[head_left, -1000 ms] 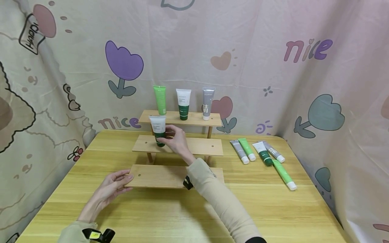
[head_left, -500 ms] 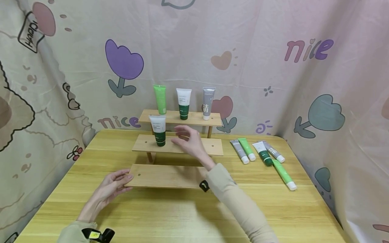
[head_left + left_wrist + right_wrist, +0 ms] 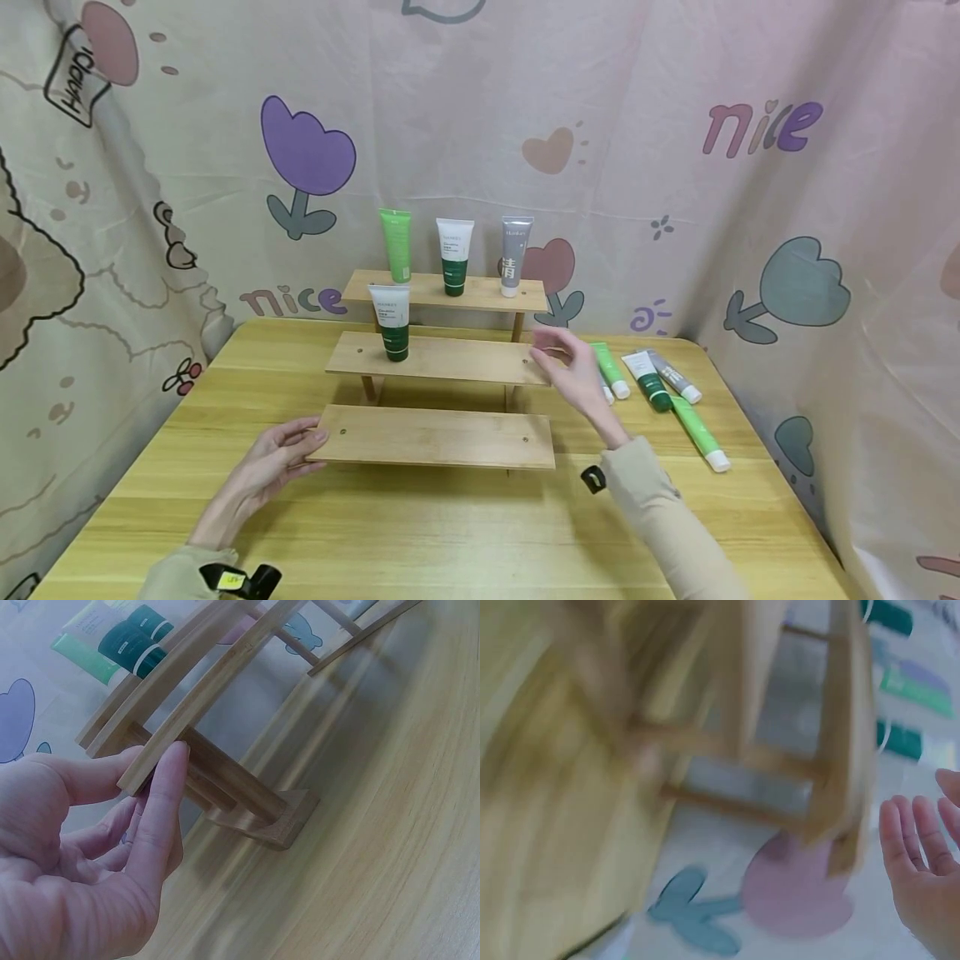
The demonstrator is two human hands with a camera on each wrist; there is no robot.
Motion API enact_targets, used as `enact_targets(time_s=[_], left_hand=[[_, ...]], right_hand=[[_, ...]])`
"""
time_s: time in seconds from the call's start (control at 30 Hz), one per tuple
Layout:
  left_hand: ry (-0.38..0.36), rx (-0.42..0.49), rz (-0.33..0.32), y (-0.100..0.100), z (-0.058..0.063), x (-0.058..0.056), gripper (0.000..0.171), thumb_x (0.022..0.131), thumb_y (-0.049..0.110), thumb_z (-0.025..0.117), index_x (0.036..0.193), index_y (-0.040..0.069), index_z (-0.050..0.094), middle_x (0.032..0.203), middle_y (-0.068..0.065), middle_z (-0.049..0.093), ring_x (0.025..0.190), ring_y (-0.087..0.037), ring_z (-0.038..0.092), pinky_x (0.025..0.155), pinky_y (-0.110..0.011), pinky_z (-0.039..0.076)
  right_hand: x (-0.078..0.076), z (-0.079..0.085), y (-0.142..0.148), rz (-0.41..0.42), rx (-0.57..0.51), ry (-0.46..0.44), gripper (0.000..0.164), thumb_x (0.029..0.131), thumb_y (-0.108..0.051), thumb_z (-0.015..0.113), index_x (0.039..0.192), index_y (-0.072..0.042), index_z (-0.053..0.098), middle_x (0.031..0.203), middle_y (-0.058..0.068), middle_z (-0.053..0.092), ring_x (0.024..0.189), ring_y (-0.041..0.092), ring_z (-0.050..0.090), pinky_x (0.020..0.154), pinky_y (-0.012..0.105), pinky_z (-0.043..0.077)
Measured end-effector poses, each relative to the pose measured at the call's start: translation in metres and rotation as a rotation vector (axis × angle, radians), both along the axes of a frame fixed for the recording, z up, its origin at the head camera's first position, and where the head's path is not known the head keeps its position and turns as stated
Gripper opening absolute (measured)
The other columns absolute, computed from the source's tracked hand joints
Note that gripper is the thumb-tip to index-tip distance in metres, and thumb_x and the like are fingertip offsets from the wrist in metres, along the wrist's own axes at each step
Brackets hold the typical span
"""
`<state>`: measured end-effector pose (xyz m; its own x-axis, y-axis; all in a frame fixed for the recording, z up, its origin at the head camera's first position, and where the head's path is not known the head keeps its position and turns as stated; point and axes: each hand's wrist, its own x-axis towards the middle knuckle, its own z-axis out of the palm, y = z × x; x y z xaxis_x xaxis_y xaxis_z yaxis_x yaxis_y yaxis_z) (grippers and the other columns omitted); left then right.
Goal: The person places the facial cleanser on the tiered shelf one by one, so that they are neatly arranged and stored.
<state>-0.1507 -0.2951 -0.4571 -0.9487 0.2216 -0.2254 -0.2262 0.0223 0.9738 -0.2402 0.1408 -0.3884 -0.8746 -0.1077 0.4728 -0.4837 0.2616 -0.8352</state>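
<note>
A three-tier wooden display stand stands mid-table. My left hand pinches the left end of its lowest board, thumb on one face and fingers on the other, as the left wrist view also shows. On the middle tier a white-and-green squeeze tube stands upright on its cap at the left. The top tier bears a green tube, another white-and-green tube and a grey tube. My right hand, fingers loosely bent and holding nothing, is by the right end of the middle tier.
Several tubes lie on the table at the right: a green one, a white-and-green one, a grey one and another green one. My right hand partly hides a further grey tube. A patterned curtain encloses the table.
My right hand has let go of the white-and-green tube on the middle tier and moved right, toward the lying tubes. The left hand has stayed on the lowest board.
</note>
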Motion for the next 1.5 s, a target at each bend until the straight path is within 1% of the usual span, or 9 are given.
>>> enact_targets(time_s=[0.13,0.23,0.33,0.37,0.47,0.57,0.63,1.03,1.5], left_hand=[[-0.003,-0.005,0.003,0.000,0.000,0.000,0.073,0.105,0.016,0.054,0.154,-0.015,0.009,0.111,0.007,0.059,0.097,-0.003,0.064,0.092,-0.024,0.063],[-0.004,-0.015,0.009,0.001,0.000,0.000,0.073,0.105,0.016,0.054,0.154,-0.015,0.010,0.110,0.007,0.059,0.097,-0.003,0.063,0.092,-0.024,0.062],[-0.007,-0.018,0.009,0.001,0.000,0.000,0.073,0.105,0.017,0.054,0.154,-0.015,0.010,0.111,0.007,0.058,0.098,-0.002,0.063,0.092,-0.024,0.062],[-0.008,-0.017,0.008,0.001,0.000,0.000,0.073,0.105,0.017,0.054,0.154,-0.015,0.010,0.111,0.007,0.058,0.098,-0.002,0.063,0.092,-0.024,0.062],[-0.011,-0.013,0.006,0.001,0.000,0.000,0.073,0.106,0.017,0.054,0.154,-0.015,0.009,0.111,0.008,0.058,0.099,-0.001,0.063,0.092,-0.025,0.062],[-0.012,-0.011,0.007,0.001,0.000,-0.001,0.074,0.106,0.017,0.054,0.154,-0.015,0.009,0.111,0.008,0.059,0.099,-0.001,0.063,0.092,-0.024,0.062],[-0.011,-0.010,0.006,0.001,0.000,-0.001,0.073,0.106,0.018,0.054,0.154,-0.015,0.009,0.110,0.008,0.059,0.099,-0.001,0.064,0.092,-0.024,0.062],[-0.003,-0.006,0.013,0.001,0.000,0.000,0.072,0.105,0.017,0.054,0.154,-0.015,0.011,0.110,0.008,0.058,0.098,-0.002,0.063,0.091,-0.024,0.062],[-0.005,0.002,0.013,0.001,0.000,0.000,0.071,0.105,0.016,0.054,0.154,-0.015,0.012,0.110,0.008,0.059,0.098,-0.003,0.065,0.091,-0.024,0.063]], right_hand=[[-0.001,-0.014,0.028,-0.074,0.007,-0.022,0.031,0.091,0.004,0.069,0.121,0.009,0.065,0.116,0.030,0.067,0.095,0.002,0.063,0.088,0.008,0.056],[-0.003,-0.025,0.044,-0.102,0.013,-0.020,0.030,0.091,0.005,0.068,0.120,0.010,0.065,0.114,0.032,0.067,0.092,-0.002,0.061,0.087,0.005,0.055],[-0.003,-0.036,0.059,-0.131,0.036,-0.025,0.029,0.090,0.008,0.067,0.119,0.010,0.065,0.111,0.032,0.067,0.092,0.002,0.062,0.087,0.007,0.056],[-0.003,-0.038,0.063,-0.144,0.055,-0.030,0.029,0.090,0.009,0.067,0.118,0.010,0.065,0.111,0.031,0.067,0.093,0.005,0.063,0.088,0.011,0.058],[-0.001,-0.046,0.074,-0.171,0.103,-0.065,0.031,0.090,0.009,0.067,0.120,0.010,0.064,0.114,0.031,0.067,0.099,0.020,0.066,0.094,0.028,0.062],[0.000,-0.053,0.085,-0.181,0.138,-0.105,0.034,0.091,0.007,0.068,0.123,0.011,0.062,0.119,0.031,0.066,0.109,0.037,0.065,0.103,0.047,0.058],[0.000,-0.058,0.091,-0.180,0.151,-0.126,0.034,0.091,0.006,0.068,0.125,0.012,0.060,0.122,0.033,0.065,0.113,0.043,0.063,0.106,0.052,0.054],[-0.002,-0.079,0.112,-0.161,0.291,-0.184,0.040,0.091,0.007,0.064,0.129,0.016,0.055,0.129,0.036,0.060,0.124,0.051,0.057,0.112,0.056,0.046],[-0.003,-0.084,0.118,-0.099,0.370,-0.258,0.050,0.092,0.004,0.065,0.138,0.015,0.048,0.140,0.037,0.051,0.133,0.052,0.048,0.118,0.060,0.038]])
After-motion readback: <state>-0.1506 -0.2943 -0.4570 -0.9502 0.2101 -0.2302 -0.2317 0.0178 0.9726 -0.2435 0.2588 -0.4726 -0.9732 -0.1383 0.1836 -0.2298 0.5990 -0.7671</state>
